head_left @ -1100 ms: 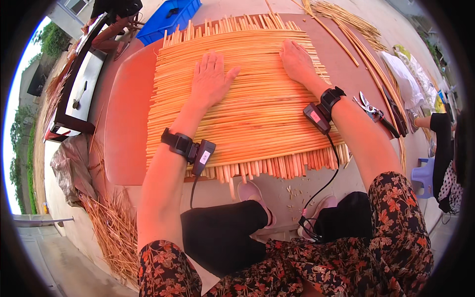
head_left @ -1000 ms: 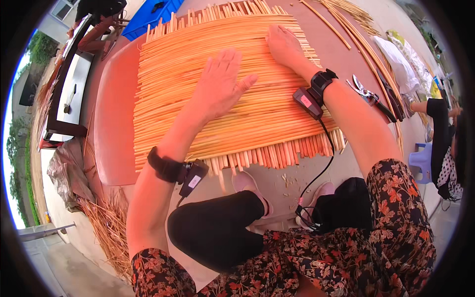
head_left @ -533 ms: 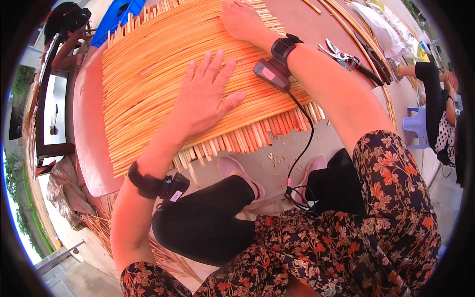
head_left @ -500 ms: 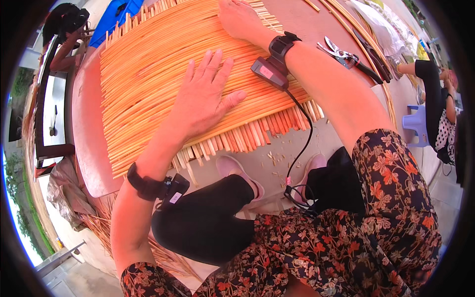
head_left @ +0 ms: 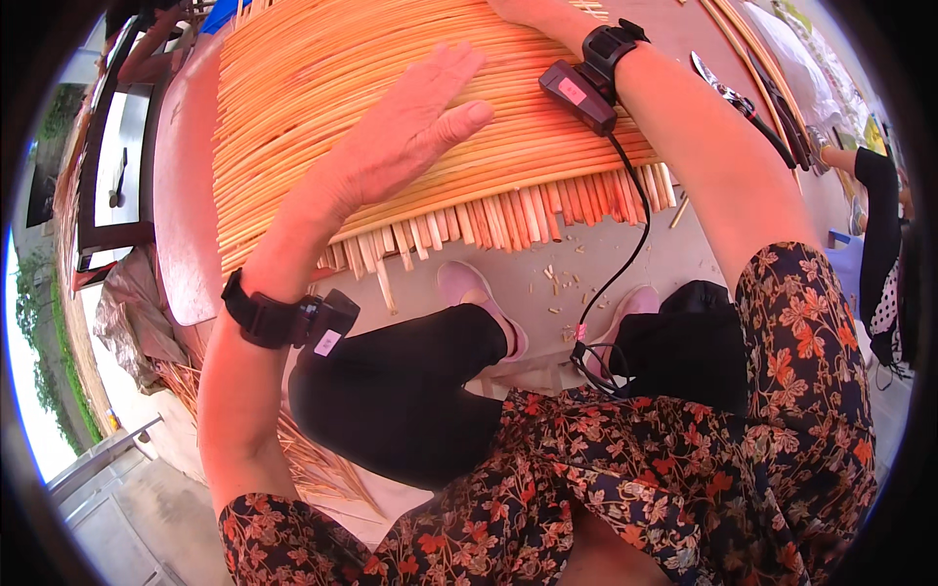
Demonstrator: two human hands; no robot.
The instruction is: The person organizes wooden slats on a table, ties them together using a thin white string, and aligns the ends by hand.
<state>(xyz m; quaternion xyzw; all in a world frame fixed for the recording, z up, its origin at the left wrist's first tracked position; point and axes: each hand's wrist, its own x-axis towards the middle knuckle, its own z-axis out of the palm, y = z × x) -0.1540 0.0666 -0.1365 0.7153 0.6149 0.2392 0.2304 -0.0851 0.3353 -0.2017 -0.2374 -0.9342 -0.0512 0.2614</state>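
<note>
A wide panel of thin peeled sticks lies on the table, its top sticks running side to side and crossing ones poking out at the near edge. My left hand is over the panel, fingers stretched out together and thumb apart, tipped toward its edge with nothing in it. Whether it touches the sticks I cannot tell. At the upper edge of the view, my right hand reaches to the panel's far right part; its fingers are cut off by the picture. Both wrists wear black straps with small devices.
Pruning shears lie on the table right of the panel, beside long loose sticks. A cable hangs from my right wrist device. Stick scraps dot the floor by my shoes. Another person is at the far right.
My left hand, flat with spread fingers before, has tilted onto its edge with fingers drawn together. The view has shifted, so the panel and right hand sit higher, the right hand more cut off.
</note>
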